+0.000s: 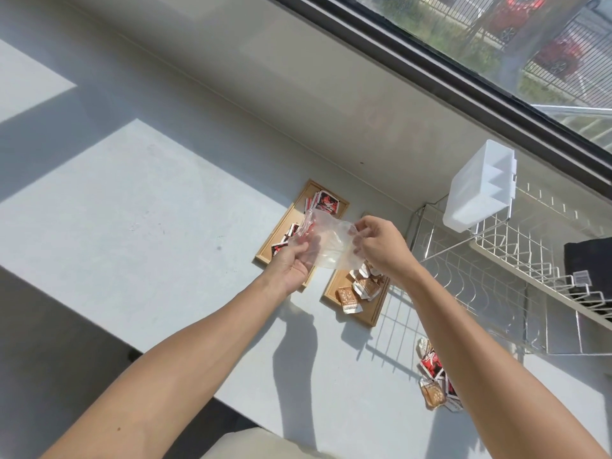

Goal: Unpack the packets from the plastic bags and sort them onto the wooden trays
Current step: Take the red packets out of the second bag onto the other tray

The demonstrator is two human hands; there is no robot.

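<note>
While both hands were raised above the desk (142,200), the scene stood as follows.

Left hand: the left hand (295,261) was closed around the left end of a clear plastic bag (326,241), fingers curled over the crumpled film, palm turned towards the camera.

Right hand: the right hand (376,245) pinched the right edge of the same bag between thumb and fingertips, the other fingers bent in.

Bag: it was stretched between the two hands, held in the air over the trays; it looked see-through and I could not tell whether any packet was inside.

Left wooden tray: the left wooden tray (281,226) lay flat on the desk and carried red-and-black packets (323,202), partly hidden behind the bag and the left hand.

Right wooden tray: the right wooden tray (371,314) lay just beside the first one, apart from it by a narrow strip of desk, and carried brown packets (352,294) in a loose heap.

Loose packets: a small mixed pile of packets (435,380), red and brown together, lay on the desk near the right forearm, well apart from both trays.

Rack: a white wire dish rack (496,270) stood to the right of the trays, with a white plastic holder (477,190) hung on its upper edge.

Window: a window (496,38) ran along the far side, above a pale sill.

Light: sun fell across the desk, and the arms cast shadows near the trays.
</note>
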